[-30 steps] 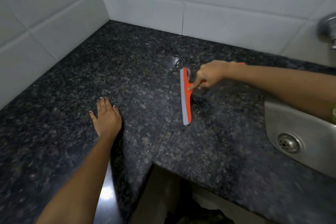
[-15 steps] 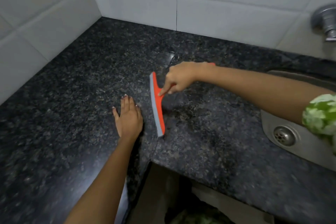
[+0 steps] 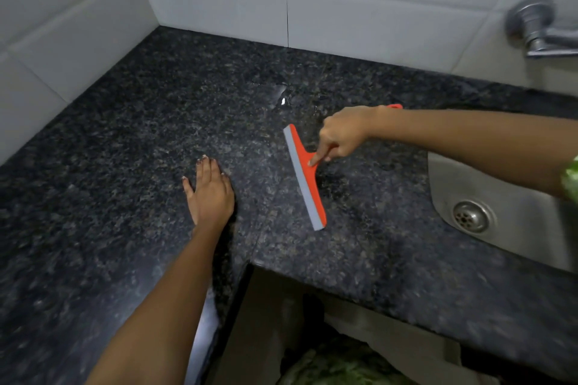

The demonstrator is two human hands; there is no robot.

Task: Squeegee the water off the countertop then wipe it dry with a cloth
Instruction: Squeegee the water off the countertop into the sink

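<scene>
An orange squeegee point(image 3: 308, 184) with a grey rubber blade lies edge-down on the black speckled granite countertop point(image 3: 140, 141). My right hand point(image 3: 342, 133) grips its handle, with the index finger pressed down on the orange neck near the blade. My left hand point(image 3: 210, 192) rests flat on the counter with fingers together, a hand's width left of the blade. A small shiny patch of water point(image 3: 281, 94) sits on the stone beyond the squeegee's far end. No cloth is in view.
A steel sink point(image 3: 513, 197) with a round drain point(image 3: 470, 216) is set into the counter at the right. A metal tap point(image 3: 538, 30) juts from the white tiled wall point(image 3: 359, 12). The counter's front edge steps back in an inner corner point(image 3: 250, 264).
The squeegee slid left toward my left hand, then back right, leaving a gap between the blade and that hand. My left hand stayed flat on the counter.
</scene>
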